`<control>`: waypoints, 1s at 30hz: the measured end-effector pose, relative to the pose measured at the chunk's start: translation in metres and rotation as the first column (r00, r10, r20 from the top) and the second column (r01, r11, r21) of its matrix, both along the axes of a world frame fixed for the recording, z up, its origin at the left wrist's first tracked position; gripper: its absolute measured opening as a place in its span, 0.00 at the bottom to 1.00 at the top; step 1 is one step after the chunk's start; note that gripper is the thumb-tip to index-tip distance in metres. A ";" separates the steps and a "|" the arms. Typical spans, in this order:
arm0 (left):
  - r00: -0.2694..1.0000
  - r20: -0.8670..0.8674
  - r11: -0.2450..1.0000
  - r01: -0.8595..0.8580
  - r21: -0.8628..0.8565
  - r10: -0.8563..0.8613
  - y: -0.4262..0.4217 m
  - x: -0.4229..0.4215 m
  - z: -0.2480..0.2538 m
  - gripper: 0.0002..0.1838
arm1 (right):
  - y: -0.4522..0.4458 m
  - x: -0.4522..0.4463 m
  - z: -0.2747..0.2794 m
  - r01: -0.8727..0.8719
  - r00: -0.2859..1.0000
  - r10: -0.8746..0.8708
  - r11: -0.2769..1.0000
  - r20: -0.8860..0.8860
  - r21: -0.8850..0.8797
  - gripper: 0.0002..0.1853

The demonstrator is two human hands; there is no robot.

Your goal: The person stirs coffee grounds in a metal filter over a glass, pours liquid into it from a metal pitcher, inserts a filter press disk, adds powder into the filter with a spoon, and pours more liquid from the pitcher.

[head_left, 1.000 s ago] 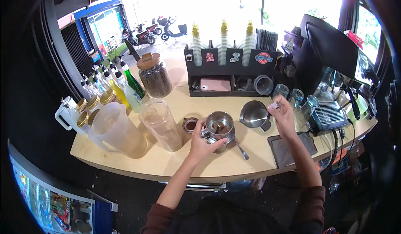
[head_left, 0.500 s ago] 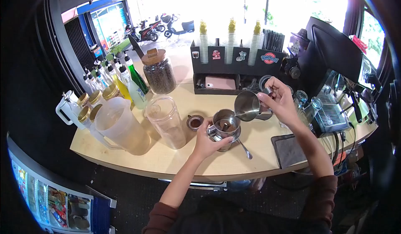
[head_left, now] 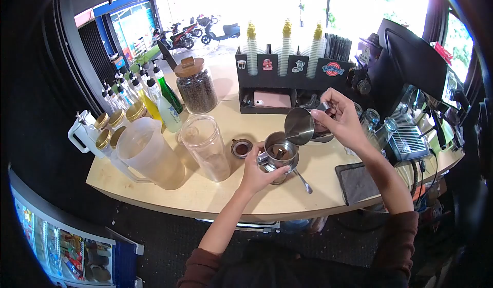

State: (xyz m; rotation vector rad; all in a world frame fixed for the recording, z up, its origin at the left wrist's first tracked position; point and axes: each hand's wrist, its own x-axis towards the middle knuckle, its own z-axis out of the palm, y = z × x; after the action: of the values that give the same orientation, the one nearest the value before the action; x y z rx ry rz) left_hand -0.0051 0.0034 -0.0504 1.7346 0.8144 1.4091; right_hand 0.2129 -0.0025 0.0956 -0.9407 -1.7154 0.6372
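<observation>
Your R hand [head_left: 340, 117], gripping the metal pitcher [head_left: 299, 127], has now tipped it to the rim of the metal cup [head_left: 280, 145], held in your L hand [head_left: 259, 175] inboard of desk's [head_left: 328, 198] near edge: pour posn. reached, flow unconf.

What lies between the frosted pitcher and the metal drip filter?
In the head view, a clear plastic jug stands nearest the frosted pitcher; then come a small round dish and the left hand on the filter.
</observation>
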 end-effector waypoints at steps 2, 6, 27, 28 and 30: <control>1.000 0.005 1.000 -0.002 -0.002 0.002 -0.001 0.000 0.001 0.38 | 0.000 -0.002 0.001 0.001 1.000 -0.001 1.000 0.009 0.012 0.15; 1.000 0.011 1.000 0.000 -0.013 0.000 -0.001 0.000 0.001 0.38 | 0.000 -0.003 0.001 0.012 0.999 -0.013 0.999 0.033 0.039 0.15; 0.999 0.019 0.999 0.029 -0.023 -0.028 -0.001 0.000 0.003 0.38 | -0.004 -0.007 0.005 0.025 0.993 -0.032 0.998 0.113 0.060 0.15; 0.999 0.019 0.999 0.029 -0.023 -0.029 -0.001 0.000 0.002 0.38 | -0.004 -0.007 0.005 0.026 0.993 -0.032 0.998 0.113 0.060 0.15; 1.000 0.000 0.999 0.012 0.035 -0.012 0.000 0.000 0.001 0.37 | -0.004 -0.007 0.006 0.028 0.994 -0.034 0.998 0.106 0.061 0.15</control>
State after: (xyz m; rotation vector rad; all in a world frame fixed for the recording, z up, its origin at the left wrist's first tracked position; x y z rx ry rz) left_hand -0.0054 0.0032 -0.0496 1.7627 0.7827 1.4231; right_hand 0.2056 -0.0064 0.1013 -0.9725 -1.8017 0.5203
